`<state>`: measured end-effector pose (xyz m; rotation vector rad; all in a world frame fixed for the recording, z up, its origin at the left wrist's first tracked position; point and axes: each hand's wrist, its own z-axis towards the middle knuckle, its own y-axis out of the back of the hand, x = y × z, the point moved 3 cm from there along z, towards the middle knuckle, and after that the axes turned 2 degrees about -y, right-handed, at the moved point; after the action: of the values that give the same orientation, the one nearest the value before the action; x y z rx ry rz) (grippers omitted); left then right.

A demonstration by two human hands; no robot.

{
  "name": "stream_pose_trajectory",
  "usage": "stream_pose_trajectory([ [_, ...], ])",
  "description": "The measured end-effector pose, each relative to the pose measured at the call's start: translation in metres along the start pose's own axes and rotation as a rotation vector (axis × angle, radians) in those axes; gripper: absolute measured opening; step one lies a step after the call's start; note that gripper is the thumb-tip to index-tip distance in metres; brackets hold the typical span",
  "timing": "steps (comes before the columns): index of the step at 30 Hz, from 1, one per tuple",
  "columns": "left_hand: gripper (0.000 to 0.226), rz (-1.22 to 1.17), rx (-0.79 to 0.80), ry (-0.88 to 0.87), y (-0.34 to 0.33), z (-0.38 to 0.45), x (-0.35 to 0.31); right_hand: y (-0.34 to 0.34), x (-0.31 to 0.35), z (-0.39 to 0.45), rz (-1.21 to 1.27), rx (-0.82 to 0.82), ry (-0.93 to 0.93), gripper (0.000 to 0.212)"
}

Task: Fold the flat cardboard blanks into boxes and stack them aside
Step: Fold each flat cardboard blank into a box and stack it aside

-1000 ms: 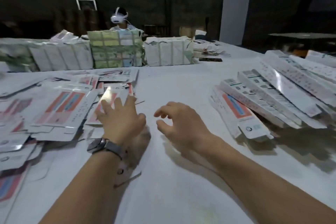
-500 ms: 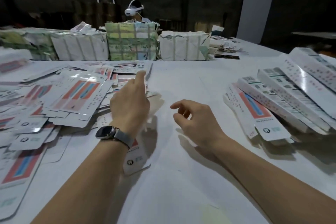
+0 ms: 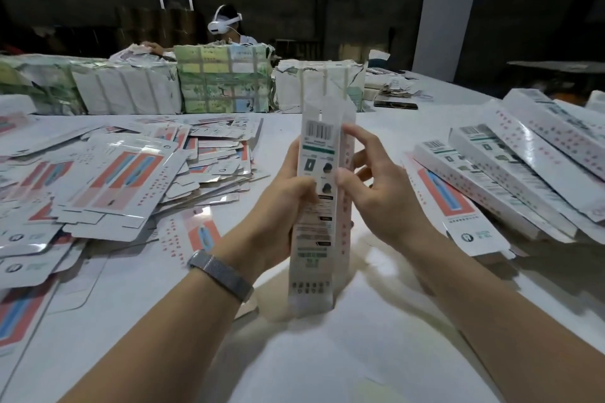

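While a long, narrow cardboard blank [image 3: 315, 206] stands upright at centre with its lower end near or on the white table [image 3: 327, 353], both hands hold it. Left hand [image 3: 278, 206], a metal-band watch [image 3: 220, 274] on its wrist, grips the blank's left edge, thumb on the printed face with the barcode. Right hand [image 3: 376, 196] pinches the right side panel between thumb and curled fingers. Whether the blank is already opened into a tube cannot be told. To the left, a loose pile of flat blanks [image 3: 124, 180] with red and blue print is spread over the table; to the right, folded boxes [image 3: 510, 170] lie overlapping in a row. Wrapped bundles [image 3: 226, 78] line the far edge, behind which a second person [image 3: 229, 26] wears a white headset.
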<state>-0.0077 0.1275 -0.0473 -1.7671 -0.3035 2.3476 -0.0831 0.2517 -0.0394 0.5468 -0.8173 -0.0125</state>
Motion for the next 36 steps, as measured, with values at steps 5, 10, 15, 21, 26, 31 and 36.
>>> stream_pose_trajectory([
  [5, 0.048, 0.012, 0.036, 0.113, -0.005, -0.005, 0.007, 0.004, -0.005, 0.001, -0.061, 0.109, -0.016, 0.057],
  [10, 0.049, 0.19, -0.066, 0.039, -0.012, -0.002, 0.009, 0.01, -0.001, 0.002, -0.027, 0.009, 0.0, 0.034],
  [15, 0.036, 0.169, -0.108, -0.011, -0.009, 0.004, 0.012, 0.009, 0.002, 0.0, 0.242, 0.004, -0.038, 0.031],
  [21, 0.041, 0.261, -0.119, -0.176, -0.004, 0.008, 0.009, -0.003, -0.005, -0.001, 0.462, 0.134, -0.109, 0.046],
  [26, 0.015, 0.184, -0.059, -0.18, -0.007, 0.005, 0.01, -0.002, 0.003, -0.002, 0.49, 0.129, -0.111, 0.02],
  [31, 0.014, 0.147, -0.084, -0.115, -0.017, 0.007, 0.013, 0.006, 0.005, -0.002, 0.51, -0.003, -0.163, 0.028],
  [36, 0.034, 0.18, -0.068, -0.082, -0.017, 0.004, 0.015, 0.012, 0.002, 0.001, 0.685, -0.036, -0.137, 0.058],
])
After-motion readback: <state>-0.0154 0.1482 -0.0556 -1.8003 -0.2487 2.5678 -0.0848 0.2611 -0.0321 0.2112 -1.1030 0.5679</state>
